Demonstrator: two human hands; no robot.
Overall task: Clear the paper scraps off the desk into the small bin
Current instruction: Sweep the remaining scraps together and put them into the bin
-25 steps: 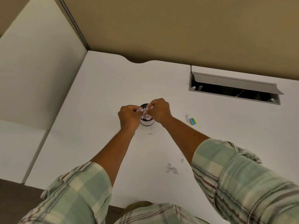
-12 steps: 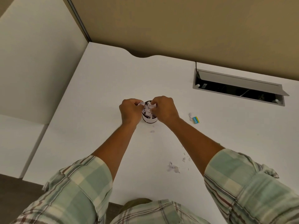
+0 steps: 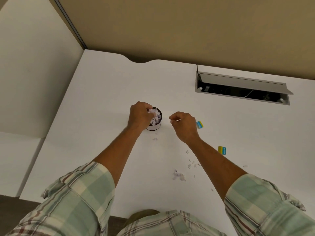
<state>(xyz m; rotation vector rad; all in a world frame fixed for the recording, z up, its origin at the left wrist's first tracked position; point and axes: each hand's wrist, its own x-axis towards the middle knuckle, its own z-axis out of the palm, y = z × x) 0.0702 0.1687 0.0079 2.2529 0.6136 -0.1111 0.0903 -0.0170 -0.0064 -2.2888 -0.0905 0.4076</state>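
A small round bin stands mid-desk, heaped with crumpled white paper. My left hand hovers over the bin's left rim, fingertips pinching the paper on top. To the right of the bin, my right hand is loosely curled and apart from it; I see nothing in it. Scraps lie on the white desk: a small one just in front of the bin, a larger crumpled one nearer me, and several tiny bits beside my right forearm.
Two small yellow-and-blue items lie at the right: one by my right hand, one beside the forearm. An open cable tray is set into the desk at back right. Partition walls stand behind and to the left.
Both hands were together over the bin pressing paper in. My right hand has pulled away to the right; my left hand stays at the bin. The view has shifted slightly.
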